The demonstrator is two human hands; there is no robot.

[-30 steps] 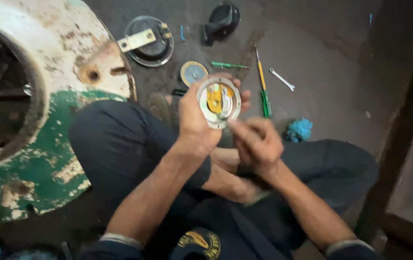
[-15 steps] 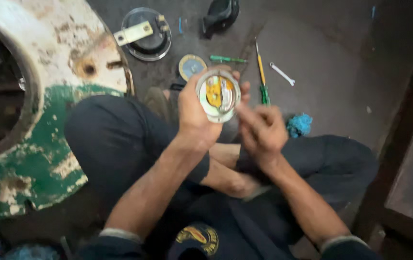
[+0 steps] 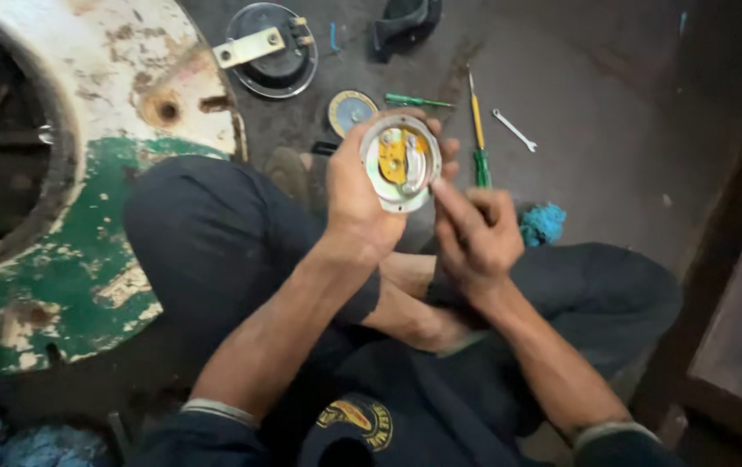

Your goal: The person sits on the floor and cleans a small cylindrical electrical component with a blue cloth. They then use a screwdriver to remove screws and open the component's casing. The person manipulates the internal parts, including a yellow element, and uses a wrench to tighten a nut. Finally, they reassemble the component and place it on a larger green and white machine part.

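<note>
My left hand (image 3: pixel 361 203) grips a round metal gauge mechanism (image 3: pixel 401 163) with a yellow plate and small metal parts inside, held up over my crossed legs. My right hand (image 3: pixel 475 232) sits just right of and below it, fingers curled, index finger reaching to the mechanism's lower right rim. Whether something small is pinched in the right fingers cannot be made out.
On the dark floor ahead lie a round black gauge housing with a cream bracket (image 3: pixel 271 50), a small round dial face (image 3: pixel 351 110), a green screwdriver (image 3: pixel 418 101), a yellow and green screwdriver (image 3: pixel 478 130), a small spanner (image 3: pixel 514 130), a blue rag (image 3: pixel 543 223). A large white and green rusty tank (image 3: pixel 86 199) stands left.
The view has shifted a little. My right hand has moved up from my lap to the mechanism's rim; the left hand keeps holding the mechanism.
</note>
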